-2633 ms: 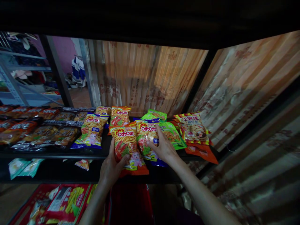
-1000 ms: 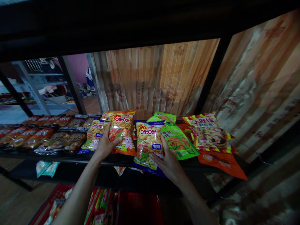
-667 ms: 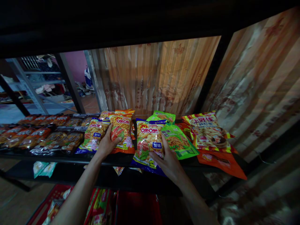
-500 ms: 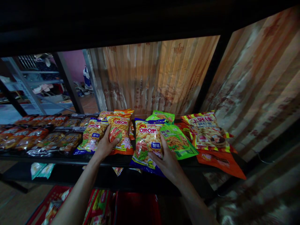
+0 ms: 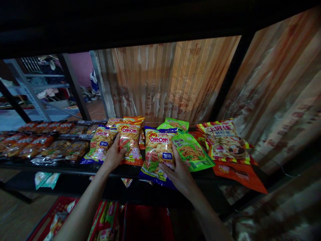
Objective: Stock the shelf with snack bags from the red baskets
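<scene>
My left hand (image 5: 113, 156) grips the lower left edge of an orange snack bag (image 5: 129, 141) lying on the dark shelf (image 5: 75, 166). My right hand (image 5: 179, 174) holds the lower right corner of a blue-edged snack bag (image 5: 157, 150) that overhangs the shelf's front edge. A second blue-edged bag (image 5: 100, 143) lies just left of my left hand. A green bag (image 5: 192, 151) lies against my right hand's fingers on the right.
Rows of dark red packets (image 5: 37, 142) fill the shelf's left part. A yellow-and-red bag (image 5: 222, 139) and an orange bag (image 5: 237, 172) lie at the right. Red baskets with packets (image 5: 105, 222) stand below. A striped curtain (image 5: 163, 80) hangs behind.
The orange bag went from the shelf's front edge back beside the blue-edged bag on the left, and my right hand slid to the other blue-edged bag's lower corner. Over the last half second, hardly any motion.
</scene>
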Demonstrator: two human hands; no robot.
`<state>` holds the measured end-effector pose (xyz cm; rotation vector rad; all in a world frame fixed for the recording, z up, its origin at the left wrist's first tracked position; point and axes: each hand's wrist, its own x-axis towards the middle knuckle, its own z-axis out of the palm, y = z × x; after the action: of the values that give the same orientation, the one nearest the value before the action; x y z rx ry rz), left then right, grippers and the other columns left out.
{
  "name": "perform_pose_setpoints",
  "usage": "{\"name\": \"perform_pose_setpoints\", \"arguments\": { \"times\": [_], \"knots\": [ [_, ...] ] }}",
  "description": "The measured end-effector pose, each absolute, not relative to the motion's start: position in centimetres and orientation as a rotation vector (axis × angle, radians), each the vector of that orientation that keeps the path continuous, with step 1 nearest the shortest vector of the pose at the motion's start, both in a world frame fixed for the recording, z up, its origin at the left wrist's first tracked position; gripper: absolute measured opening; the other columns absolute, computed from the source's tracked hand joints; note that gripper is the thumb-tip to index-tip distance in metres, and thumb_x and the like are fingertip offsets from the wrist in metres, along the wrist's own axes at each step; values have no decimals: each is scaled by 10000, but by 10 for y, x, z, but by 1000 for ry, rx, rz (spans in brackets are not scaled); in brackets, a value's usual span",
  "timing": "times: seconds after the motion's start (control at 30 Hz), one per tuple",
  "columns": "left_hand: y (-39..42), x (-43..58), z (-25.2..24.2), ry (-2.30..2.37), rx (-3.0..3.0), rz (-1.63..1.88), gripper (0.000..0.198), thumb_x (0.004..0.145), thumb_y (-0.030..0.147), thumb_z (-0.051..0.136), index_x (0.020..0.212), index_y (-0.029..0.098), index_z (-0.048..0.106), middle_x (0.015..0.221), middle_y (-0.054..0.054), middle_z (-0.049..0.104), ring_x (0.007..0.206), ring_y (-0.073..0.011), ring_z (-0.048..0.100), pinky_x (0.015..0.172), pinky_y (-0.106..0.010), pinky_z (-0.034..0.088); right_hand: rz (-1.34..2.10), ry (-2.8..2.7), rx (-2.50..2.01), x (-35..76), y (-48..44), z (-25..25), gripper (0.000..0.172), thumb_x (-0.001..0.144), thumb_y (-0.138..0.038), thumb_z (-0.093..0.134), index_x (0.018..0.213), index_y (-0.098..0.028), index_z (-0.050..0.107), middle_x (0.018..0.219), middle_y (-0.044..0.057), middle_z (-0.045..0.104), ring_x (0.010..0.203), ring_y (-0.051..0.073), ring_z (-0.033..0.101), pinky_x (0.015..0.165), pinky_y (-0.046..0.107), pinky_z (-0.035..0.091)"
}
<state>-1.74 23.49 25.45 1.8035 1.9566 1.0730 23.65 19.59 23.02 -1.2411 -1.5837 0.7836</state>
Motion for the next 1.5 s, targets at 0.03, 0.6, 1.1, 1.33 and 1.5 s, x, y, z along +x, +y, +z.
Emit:
{"name": "perform_pose_setpoints", "arguments": {
  "times": [0.03,0.6,1.1,1.33,1.5],
  "knots": [
    [235,-18,253,1954,1789,1086,716,797,259,543,1448,210,249,1345,-94,526,1205,-264,513,1002,-405,386,782,-1584,-1241,237,196,230,896,771,-406,607,1476,-200,93,1449,141,367,1293,275,409,1025,453,381],
    [235,-12,253,1963,1943,1186,725,818,415,522,1431,124,266,1451,-165,368,1337,-261,345,1082,-433,295,782,-1584,-1215,236,197,229,897,775,-403,611,1477,-210,87,1416,135,418,1242,275,469,985,449,428],
    [229,-1,250,2026,2126,1266,659,858,416,469,1403,89,294,1427,-186,391,1318,-277,366,1083,-432,304,756,-1576,-1269,235,193,235,901,764,-462,602,1471,-183,118,1340,146,499,1151,282,546,948,452,455],
    [204,-64,257,2104,1847,1579,421,841,358,459,1178,132,566,1314,-144,524,1240,-244,463,1055,-385,350,620,-1465,-1301,239,181,247,938,730,-497,649,1468,-190,157,1300,137,533,1098,290,578,904,418,490],
    [201,-119,260,1770,1286,1736,467,767,453,539,1069,109,635,1072,-128,672,1037,-269,604,933,-402,453,816,-1459,-1139,188,168,265,931,734,-460,663,1466,-218,141,1268,107,560,1062,260,596,864,397,515]
  ]
}}
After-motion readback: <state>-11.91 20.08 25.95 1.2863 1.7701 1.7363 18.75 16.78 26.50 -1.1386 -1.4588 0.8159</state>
